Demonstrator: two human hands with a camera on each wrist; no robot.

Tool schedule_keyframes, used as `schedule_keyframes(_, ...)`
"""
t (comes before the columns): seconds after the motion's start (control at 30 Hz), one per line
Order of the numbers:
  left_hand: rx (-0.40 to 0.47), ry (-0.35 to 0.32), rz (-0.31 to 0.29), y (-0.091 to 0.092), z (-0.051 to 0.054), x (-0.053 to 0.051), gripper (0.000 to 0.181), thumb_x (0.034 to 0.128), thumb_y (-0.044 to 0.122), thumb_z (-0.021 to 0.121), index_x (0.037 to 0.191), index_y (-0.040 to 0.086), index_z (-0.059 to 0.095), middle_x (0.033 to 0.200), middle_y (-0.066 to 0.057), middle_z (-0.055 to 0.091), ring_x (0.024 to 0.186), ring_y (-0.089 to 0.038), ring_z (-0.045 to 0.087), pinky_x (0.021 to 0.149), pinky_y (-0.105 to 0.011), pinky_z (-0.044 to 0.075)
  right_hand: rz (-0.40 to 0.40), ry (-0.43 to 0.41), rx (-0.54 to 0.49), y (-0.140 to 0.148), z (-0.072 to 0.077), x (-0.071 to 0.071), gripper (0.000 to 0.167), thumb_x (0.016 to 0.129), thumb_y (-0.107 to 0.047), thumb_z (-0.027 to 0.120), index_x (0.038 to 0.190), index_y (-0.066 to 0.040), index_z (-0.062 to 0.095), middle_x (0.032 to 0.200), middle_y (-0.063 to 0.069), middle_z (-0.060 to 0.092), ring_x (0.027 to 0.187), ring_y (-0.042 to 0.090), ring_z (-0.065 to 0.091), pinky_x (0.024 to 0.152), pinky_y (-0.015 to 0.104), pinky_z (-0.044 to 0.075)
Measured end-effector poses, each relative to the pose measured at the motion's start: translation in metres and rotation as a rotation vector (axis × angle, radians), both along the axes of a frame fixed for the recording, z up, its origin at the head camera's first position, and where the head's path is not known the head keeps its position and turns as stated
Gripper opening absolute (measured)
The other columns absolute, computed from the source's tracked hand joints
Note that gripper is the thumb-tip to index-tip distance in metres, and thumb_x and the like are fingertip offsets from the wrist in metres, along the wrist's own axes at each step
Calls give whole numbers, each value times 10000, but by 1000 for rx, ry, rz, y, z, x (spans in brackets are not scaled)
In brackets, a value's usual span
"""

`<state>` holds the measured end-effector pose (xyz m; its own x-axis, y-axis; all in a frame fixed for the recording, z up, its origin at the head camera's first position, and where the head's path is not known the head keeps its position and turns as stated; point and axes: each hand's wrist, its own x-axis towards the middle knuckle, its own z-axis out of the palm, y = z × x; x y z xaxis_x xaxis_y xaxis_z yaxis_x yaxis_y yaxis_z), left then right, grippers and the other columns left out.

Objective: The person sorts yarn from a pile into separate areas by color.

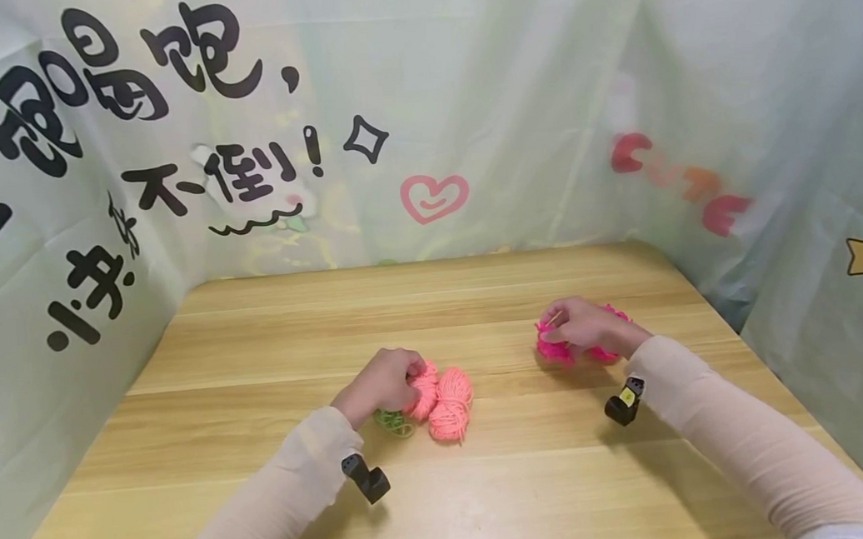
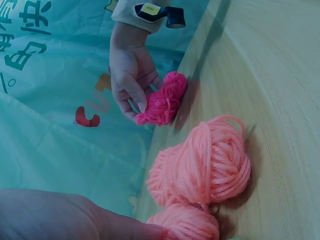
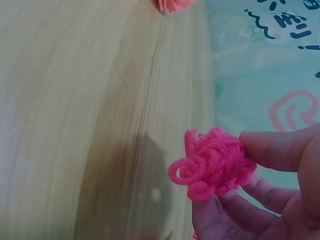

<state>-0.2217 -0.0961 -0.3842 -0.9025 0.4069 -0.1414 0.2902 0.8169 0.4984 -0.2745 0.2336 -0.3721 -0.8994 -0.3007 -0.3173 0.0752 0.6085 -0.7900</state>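
Two coral yarn balls sit side by side on the table. My left hand (image 1: 382, 381) grips the left coral yarn ball (image 1: 423, 391), its thumb pressing on it in the left wrist view. The other coral yarn ball (image 1: 451, 406) touches it on the right. Partly hidden under the left hand lies some green yarn (image 1: 395, 423). Farther right, my right hand (image 1: 584, 326) holds a hot pink yarn bundle (image 3: 215, 162) between thumb and fingers. More pink yarn (image 1: 604, 355) shows beside the right wrist; I cannot tell whether it belongs to the same bundle.
The wooden table (image 1: 293, 329) ends at a printed curtain (image 1: 527, 129) along the back and both sides. A small black camera (image 1: 367, 479) is strapped to the left wrist, another black camera (image 1: 625, 402) to the right.
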Motion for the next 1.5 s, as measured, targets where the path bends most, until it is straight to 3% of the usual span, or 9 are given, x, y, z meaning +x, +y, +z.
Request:
schedule_keyframes(0.53, -2, 0, -1, 1, -1, 0, 330, 761, -23, 706, 1085, 34, 669, 1029, -82, 633, 1001, -250, 578, 890, -395, 502, 37, 171, 249, 15, 4, -5, 282, 899, -139, 691, 1081, 53, 594, 1113, 294, 609, 726, 192, 642, 627, 311, 557)
schedule_keyframes(0.77, -15, 0, 2, 2, 0, 0, 338, 757, -19, 707, 1088, 40, 668, 1024, -76, 631, 1009, -254, 580, 894, -392, 500, 38, 270, 382, 18, -6, -7, 261, 861, -199, 743, 1015, -8, 655, 978, 157, 662, 832, 237, 616, 734, 383, 528)
schedule_keyframes(0.9, -7, -9, 7, 2, -1, 0, 334, 759, -19, 710, 1085, 43, 668, 1027, -76, 628, 1002, -250, 577, 891, -392, 502, 42, 349, 437, 16, -12, -7, 288, 834, -241, 771, 975, -7, 680, 884, 97, 673, 814, 233, 601, 767, 420, 514)
schedule_keyframes(1.27, -15, 10, -1, 1, -1, 0, 332, 762, -12, 704, 1086, 51, 672, 1004, -64, 629, 980, -245, 580, 876, -388, 505, 12, 350, 488, 13, -14, -9, 310, 843, -226, 768, 1013, 18, 680, 929, 118, 675, 774, 221, 574, 749, 406, 517)
schedule_keyframes(1.5, -4, 10, -7, 1, 0, 2, 340, 763, -13, 706, 1097, 38, 672, 1003, -72, 627, 958, -233, 573, 877, -390, 504, -32, 361, 455, 15, -15, -9, 307, 848, -196, 756, 1036, 33, 676, 991, 166, 679, 810, 246, 597, 793, 445, 518)
